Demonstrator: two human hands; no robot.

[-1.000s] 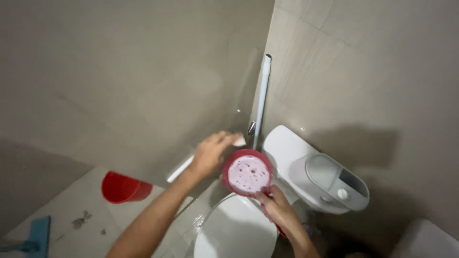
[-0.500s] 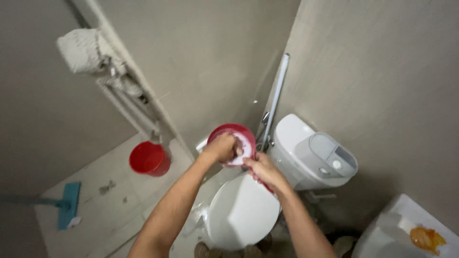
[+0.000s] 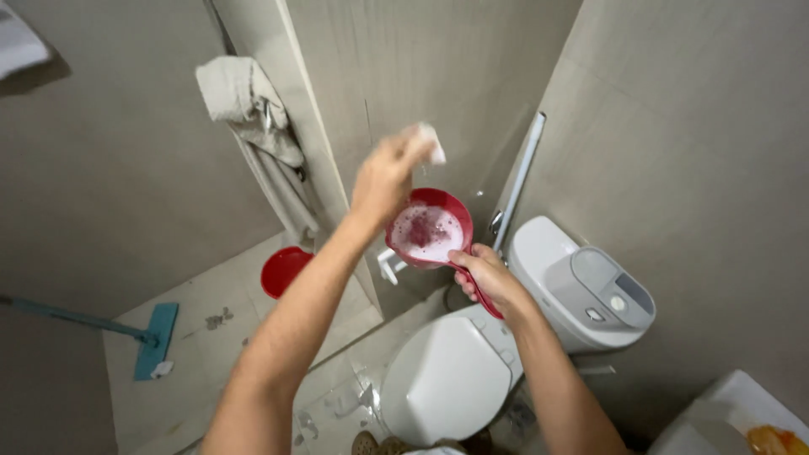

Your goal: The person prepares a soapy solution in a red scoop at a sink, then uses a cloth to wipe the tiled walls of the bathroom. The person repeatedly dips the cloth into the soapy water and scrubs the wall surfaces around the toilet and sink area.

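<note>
1. Your right hand grips the handle of a red scoop, held level above the closed toilet lid, close to the wall.
2. Your left hand is raised over the scoop, fingers pinched on a small white cloth that looks wet.
3. The scoop holds foamy liquid; it is likely light, stiff plastic, but the load will slosh if tipped. The handle, where you have it, is the sound place to hold.
4. The cloth looks soft, limp and probably slippery with suds.
5. Beside the scoop stand the tank and an upright pipe; both crowd your right side.
6. On the floor's far side sit a red bucket and a blue mop; a towel hangs overhead, left.
</note>
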